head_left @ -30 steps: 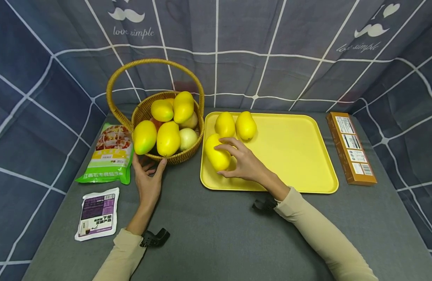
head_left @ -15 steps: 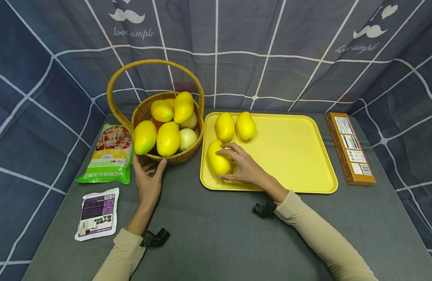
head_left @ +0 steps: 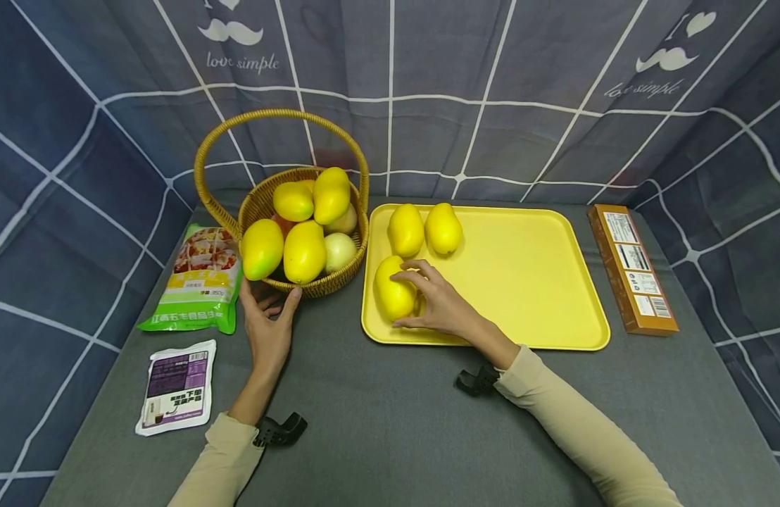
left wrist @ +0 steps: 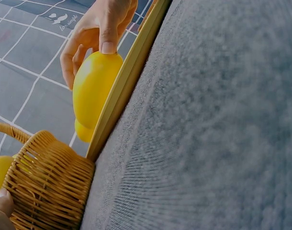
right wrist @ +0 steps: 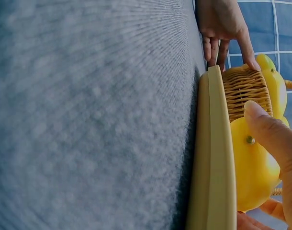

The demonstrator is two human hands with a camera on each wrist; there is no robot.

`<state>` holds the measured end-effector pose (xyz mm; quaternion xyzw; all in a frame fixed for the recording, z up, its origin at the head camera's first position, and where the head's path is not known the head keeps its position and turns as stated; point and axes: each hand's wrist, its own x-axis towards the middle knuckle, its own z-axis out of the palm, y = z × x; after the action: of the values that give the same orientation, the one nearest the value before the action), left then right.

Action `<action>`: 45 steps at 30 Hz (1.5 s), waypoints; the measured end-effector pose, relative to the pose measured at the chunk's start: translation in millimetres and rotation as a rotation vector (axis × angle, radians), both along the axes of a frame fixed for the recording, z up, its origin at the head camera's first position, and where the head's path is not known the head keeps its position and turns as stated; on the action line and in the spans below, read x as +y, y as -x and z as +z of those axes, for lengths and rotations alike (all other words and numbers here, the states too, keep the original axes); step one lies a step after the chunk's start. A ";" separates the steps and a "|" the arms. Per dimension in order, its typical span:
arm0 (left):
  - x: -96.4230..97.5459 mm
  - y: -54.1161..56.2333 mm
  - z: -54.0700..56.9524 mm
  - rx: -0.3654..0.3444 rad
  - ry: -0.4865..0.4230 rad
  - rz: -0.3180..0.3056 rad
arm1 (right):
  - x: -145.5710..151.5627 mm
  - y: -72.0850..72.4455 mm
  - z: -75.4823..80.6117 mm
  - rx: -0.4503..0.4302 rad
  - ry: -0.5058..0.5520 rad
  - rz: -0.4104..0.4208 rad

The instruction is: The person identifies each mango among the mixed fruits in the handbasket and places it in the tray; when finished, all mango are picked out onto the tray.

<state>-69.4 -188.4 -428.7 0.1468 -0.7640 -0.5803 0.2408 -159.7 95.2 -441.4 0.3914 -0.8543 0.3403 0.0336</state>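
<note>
From the head view, a person's right hand (head_left: pixel 443 303) curls its fingers and thumb around a yellow mango-like fruit (head_left: pixel 393 290) at the near-left part of a yellow tray (head_left: pixel 517 282). Only the right wrist view shows the small brown stem spot (right wrist: pixel 250 140) on the fruit's end, just beside the thumb. The left wrist view shows the tray's rim from the side, partly hiding the fruit.

The left hand (head_left: pixel 267 331) is spread, holding nothing enclosed, with thumb and fingers touching the near side of a wicker basket (head_left: pixel 333 283) heaped with fruit. The gripped fruit lies between the two hands, under the right one and apart from the left. Two more yellow fruits (head_left: pixel 405 230) lie just behind it.

The tabletop (head_left: pixel 390 422) is grey. A green bag (head_left: pixel 200 282) and a purple-and-white pouch (head_left: pixel 177 387) lie at left, a brown box (head_left: pixel 633 271) at right. Grey-blue curtains (head_left: pixel 428 141) with white grid lines surround the table.
</note>
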 end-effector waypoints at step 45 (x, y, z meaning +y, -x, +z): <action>-0.2 0.2 -0.9 -0.001 0.003 0.001 | -64.6 4.5 67.6 0.149 0.056 0.126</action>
<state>-69.6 -188.6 -429.6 0.1471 -0.7649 -0.5790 0.2408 -164.3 30.6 -373.8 0.4676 -0.8133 0.3354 0.0863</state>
